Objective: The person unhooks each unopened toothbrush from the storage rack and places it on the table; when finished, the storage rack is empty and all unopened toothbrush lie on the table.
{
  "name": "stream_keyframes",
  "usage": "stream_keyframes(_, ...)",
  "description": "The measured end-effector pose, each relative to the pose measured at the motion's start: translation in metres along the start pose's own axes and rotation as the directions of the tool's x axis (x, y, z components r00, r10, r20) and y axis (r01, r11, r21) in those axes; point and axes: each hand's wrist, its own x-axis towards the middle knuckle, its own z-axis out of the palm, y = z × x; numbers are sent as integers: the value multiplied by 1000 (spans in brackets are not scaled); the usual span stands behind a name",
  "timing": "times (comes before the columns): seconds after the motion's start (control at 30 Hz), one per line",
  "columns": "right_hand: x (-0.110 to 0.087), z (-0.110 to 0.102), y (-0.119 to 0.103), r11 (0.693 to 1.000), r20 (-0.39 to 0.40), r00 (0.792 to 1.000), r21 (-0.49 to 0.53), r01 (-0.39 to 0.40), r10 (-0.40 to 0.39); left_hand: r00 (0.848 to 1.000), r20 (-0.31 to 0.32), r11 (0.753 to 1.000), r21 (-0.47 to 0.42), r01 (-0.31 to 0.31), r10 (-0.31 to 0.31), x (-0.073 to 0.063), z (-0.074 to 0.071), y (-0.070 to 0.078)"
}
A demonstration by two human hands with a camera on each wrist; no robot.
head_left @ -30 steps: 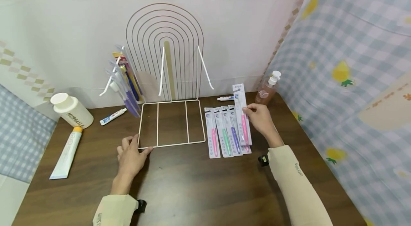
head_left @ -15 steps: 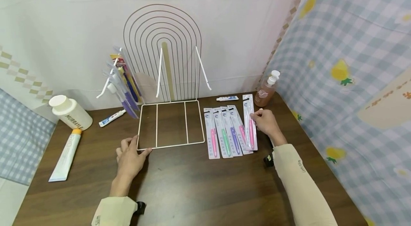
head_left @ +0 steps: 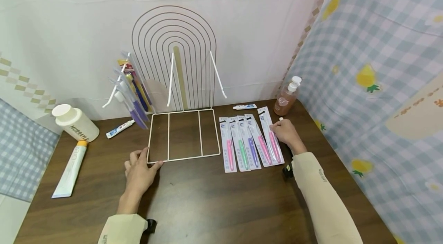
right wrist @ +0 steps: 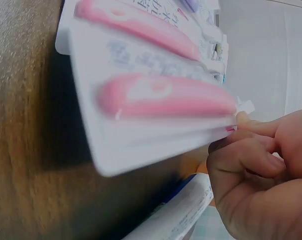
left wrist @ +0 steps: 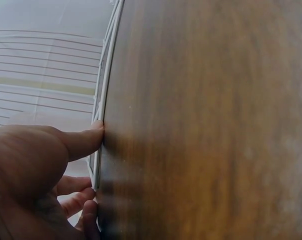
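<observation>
In the head view my left hand (head_left: 140,172) holds the front left corner of a white wire rack (head_left: 183,158), its thumb on the front bar. The left wrist view shows the thumb (left wrist: 86,142) on that bar and the other fingers curled at the corner. My right hand (head_left: 287,134) pinches the edge of a packaged toothbrush (head_left: 273,146) with a pink handle, at the right end of a row. In the right wrist view this package (right wrist: 166,97) is tilted, its near end raised over the table. Beside it lie several other packaged toothbrushes (head_left: 243,151) with pink, green and purple handles.
Several packaged toothbrushes (head_left: 136,101) hang on the rack's left hook; its other hooks (head_left: 171,78) are bare. A pump bottle (head_left: 285,99) and a small toothpaste tube (head_left: 244,107) stand or lie behind. At left are a white bottle (head_left: 77,124) and a larger tube (head_left: 70,169).
My right hand has brought the pink toothbrush package right and down from over the row to its right end, and its lower end has swung right. My left hand stays at the rack corner.
</observation>
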Motion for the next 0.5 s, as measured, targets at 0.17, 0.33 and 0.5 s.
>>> stream_keyframes(0.17,-21,4,-21,998,-14,999,-54,-34,33,1000,-2,1000,1,0,0,0,0,-1)
stream_keyframes(0.33,-18,12,-18,992,-65,998,-124,11,-19,1000,-2,1000,7,-4,4,-1,1,-1)
stream_keyframes(0.5,-21,19,-16,987,-109,992,-153,43,-60,1000,-9,1000,7,-7,7,0,1,-2)
